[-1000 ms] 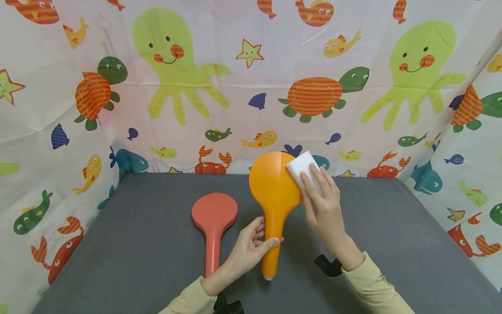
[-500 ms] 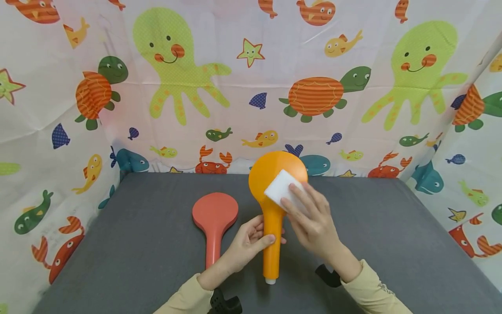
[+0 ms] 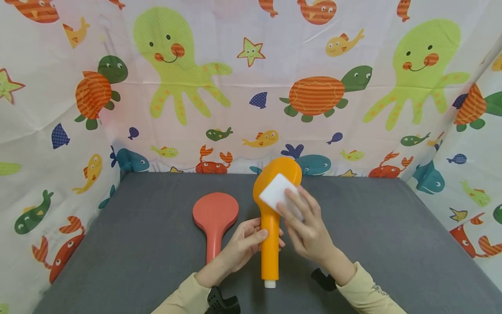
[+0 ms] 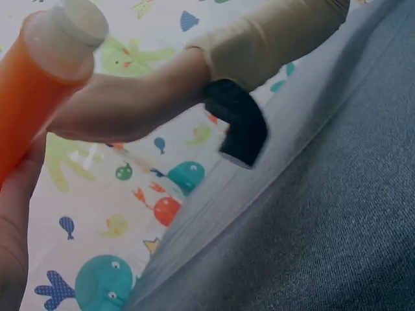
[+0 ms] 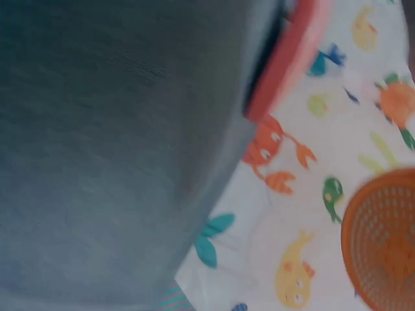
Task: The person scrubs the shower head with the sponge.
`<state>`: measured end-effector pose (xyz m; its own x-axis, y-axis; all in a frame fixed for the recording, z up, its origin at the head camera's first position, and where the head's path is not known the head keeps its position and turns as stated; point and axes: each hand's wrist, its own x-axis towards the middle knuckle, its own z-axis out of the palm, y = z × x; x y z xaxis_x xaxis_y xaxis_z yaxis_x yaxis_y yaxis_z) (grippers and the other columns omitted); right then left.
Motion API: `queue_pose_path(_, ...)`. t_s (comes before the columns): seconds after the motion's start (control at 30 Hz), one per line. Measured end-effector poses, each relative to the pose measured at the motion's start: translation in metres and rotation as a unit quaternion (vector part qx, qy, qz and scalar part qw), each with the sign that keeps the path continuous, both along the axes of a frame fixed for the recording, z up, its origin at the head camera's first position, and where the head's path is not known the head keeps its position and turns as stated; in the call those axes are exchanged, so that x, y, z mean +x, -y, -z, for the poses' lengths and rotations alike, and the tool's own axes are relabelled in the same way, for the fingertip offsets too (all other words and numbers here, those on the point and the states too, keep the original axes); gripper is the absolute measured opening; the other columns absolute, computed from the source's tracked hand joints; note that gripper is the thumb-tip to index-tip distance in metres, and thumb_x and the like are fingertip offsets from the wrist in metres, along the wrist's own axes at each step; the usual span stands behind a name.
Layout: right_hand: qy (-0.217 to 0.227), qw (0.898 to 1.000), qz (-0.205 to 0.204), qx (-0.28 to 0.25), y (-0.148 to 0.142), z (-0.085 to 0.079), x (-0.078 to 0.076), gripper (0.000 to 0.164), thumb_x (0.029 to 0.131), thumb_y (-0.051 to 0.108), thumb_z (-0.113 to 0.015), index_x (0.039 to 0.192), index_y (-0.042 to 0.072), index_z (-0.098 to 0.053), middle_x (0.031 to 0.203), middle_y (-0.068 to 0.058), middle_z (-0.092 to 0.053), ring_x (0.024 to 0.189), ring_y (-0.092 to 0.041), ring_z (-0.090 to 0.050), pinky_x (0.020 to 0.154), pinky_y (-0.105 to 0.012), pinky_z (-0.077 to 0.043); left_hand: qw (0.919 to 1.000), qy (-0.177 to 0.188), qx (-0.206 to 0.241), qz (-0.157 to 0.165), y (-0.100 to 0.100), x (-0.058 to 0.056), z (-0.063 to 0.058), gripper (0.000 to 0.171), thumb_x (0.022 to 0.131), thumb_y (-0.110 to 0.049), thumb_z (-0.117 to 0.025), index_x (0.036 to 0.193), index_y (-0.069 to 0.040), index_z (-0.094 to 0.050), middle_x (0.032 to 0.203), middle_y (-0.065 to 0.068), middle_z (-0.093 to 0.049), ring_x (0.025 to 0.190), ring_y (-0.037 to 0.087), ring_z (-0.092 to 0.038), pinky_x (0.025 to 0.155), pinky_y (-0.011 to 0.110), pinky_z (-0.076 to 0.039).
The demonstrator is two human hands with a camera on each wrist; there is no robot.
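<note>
An orange hand shower [image 3: 269,250] is held upright in the head view, its round head up and a white end piece at the bottom. My left hand [image 3: 244,242] grips its handle, thumb in front. My right hand [image 3: 307,229] holds a white sponge [image 3: 279,192] against the smooth back of the head. The white end piece [image 4: 84,23] shows close up in the left wrist view. In the right wrist view, the orange perforated face [image 5: 382,240] appears at the right edge. A red paddle-shaped thing [image 3: 215,213] with a round head lies left of the shower.
A dark grey cloth [image 3: 157,235] covers the table. White curtains [image 3: 235,100] printed with sea animals hang behind and at both sides. Each wrist wears a black camera mount [image 3: 223,302]. The left forearm overlaps the lower end of the red thing's handle.
The sponge has slid from the head's upper right edge down and left to its lower part. The orange hand shower has turned, so its head looks narrower.
</note>
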<state>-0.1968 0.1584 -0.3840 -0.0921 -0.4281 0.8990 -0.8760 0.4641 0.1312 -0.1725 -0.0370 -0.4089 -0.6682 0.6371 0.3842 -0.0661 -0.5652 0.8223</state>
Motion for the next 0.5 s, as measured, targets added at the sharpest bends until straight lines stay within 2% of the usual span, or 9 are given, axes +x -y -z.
queue_pose_path(0.1, -0.016, 0.999, -0.022, 0.037, 0.0, 0.003, 0.002, 0.035, 0.097, 0.017, -0.046, 0.126, 0.002, -0.055, 0.129, -0.027, -0.046, 0.119, -0.047, -0.036, 0.106, -0.044, -0.027, 0.9998, 0.001, 0.014, 0.014, 0.0, -0.001, 0.001, 0.034, 0.099, -0.009, -0.037, 0.128, 0.01, -0.038, 0.108, 0.009, -0.058, 0.094, 0.019, -0.063, 0.087, 0.034, -0.049)
queue_pose_path(0.23, -0.03, 0.999, 0.013, 0.014, -0.008, -0.004, -0.006, 0.033, 0.096, 0.016, -0.048, 0.126, 0.005, -0.056, 0.126, -0.027, -0.048, 0.115, -0.048, -0.039, 0.105, -0.044, -0.03, 0.9995, -0.001, 0.018, 0.026, 0.0, -0.001, 0.002, 0.032, 0.1, -0.01, -0.036, 0.126, 0.007, -0.041, 0.108, 0.008, -0.059, 0.095, 0.018, -0.063, 0.087, 0.033, -0.049)
queue_pose_path(0.3, -0.015, 0.999, 0.035, -0.018, -0.013, -0.009, -0.012, 0.034, 0.096, 0.016, -0.048, 0.127, 0.004, -0.055, 0.126, -0.028, -0.047, 0.116, -0.049, -0.039, 0.104, -0.045, -0.031, 0.9995, -0.002, 0.015, 0.027, 0.0, 0.0, 0.002, 0.03, 0.1, -0.01, -0.037, 0.124, 0.006, -0.042, 0.107, 0.008, -0.059, 0.095, 0.018, -0.063, 0.087, 0.033, -0.049)
queue_pose_path(0.4, 0.036, 0.995, 0.059, -0.068, -0.018, -0.014, -0.016, 0.037, 0.097, 0.018, -0.046, 0.129, 0.001, -0.052, 0.131, -0.028, -0.044, 0.12, -0.047, -0.038, 0.105, -0.04, -0.032, 0.9997, -0.003, 0.004, 0.024, 0.0, 0.001, 0.002, 0.031, 0.099, -0.012, -0.04, 0.124, 0.007, -0.042, 0.106, 0.007, -0.06, 0.094, 0.019, -0.064, 0.086, 0.034, -0.05)
queue_pose_path(0.5, 0.06, 0.992, 0.065, -0.089, -0.018, -0.015, -0.015, 0.039, 0.098, 0.02, -0.045, 0.13, -0.001, -0.051, 0.133, -0.027, -0.042, 0.121, -0.045, -0.038, 0.105, -0.038, -0.032, 0.9997, -0.002, -0.006, 0.022, 0.0, 0.003, 0.001, 0.033, 0.098, -0.012, -0.043, 0.125, 0.007, -0.041, 0.105, 0.007, -0.06, 0.093, 0.019, -0.064, 0.086, 0.035, -0.049)
